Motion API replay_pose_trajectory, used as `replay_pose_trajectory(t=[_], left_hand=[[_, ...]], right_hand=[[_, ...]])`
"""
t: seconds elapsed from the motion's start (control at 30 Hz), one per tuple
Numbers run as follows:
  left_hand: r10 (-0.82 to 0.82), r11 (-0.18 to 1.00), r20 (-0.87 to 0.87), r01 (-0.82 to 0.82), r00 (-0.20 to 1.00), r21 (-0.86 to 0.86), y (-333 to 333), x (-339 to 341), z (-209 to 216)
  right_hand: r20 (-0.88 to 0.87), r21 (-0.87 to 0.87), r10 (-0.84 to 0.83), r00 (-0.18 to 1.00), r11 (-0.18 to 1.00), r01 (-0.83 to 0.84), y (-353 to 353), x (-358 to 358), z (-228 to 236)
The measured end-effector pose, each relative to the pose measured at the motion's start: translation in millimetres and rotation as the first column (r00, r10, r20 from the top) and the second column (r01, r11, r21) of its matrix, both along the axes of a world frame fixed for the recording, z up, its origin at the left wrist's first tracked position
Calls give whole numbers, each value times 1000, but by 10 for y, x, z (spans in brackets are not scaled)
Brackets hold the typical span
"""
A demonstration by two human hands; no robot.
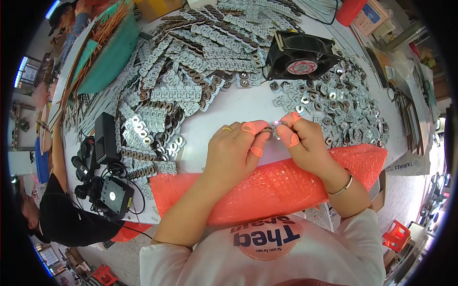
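Note:
My left hand and my right hand meet over the white table, both closed in a pinch. Between their fingertips is a small circuit board with a bright pinkish light on it; its details are mostly covered by the fingers. Orange finger cots cover the thumb and index finger of each hand. To the right lies a spread of loose small boards with round dark parts. Joined panels of similar boards are heaped to the left and beyond my hands.
A black fan stands beyond my right hand. Red bubble wrap covers the near table edge under my forearms. Black power adapters and cables lie at left. A green basin sits far left. Another person works at left.

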State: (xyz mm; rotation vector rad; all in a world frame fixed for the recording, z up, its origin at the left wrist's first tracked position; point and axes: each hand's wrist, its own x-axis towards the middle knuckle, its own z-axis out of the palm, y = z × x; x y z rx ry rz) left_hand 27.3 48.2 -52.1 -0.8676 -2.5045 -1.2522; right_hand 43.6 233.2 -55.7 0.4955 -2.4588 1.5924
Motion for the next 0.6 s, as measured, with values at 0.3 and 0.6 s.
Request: replay_pose_trajectory(t=[0.3,0.6], left_hand=[[8,1000,-96,-10,995,-18,78,31,95],[27,995,22,-29,999,94,74,7,-23]], right_hand=[[309,-216,-67,949,966,139,-15,89,82],[451,-234,-33,892,960,154,99,-19,221]])
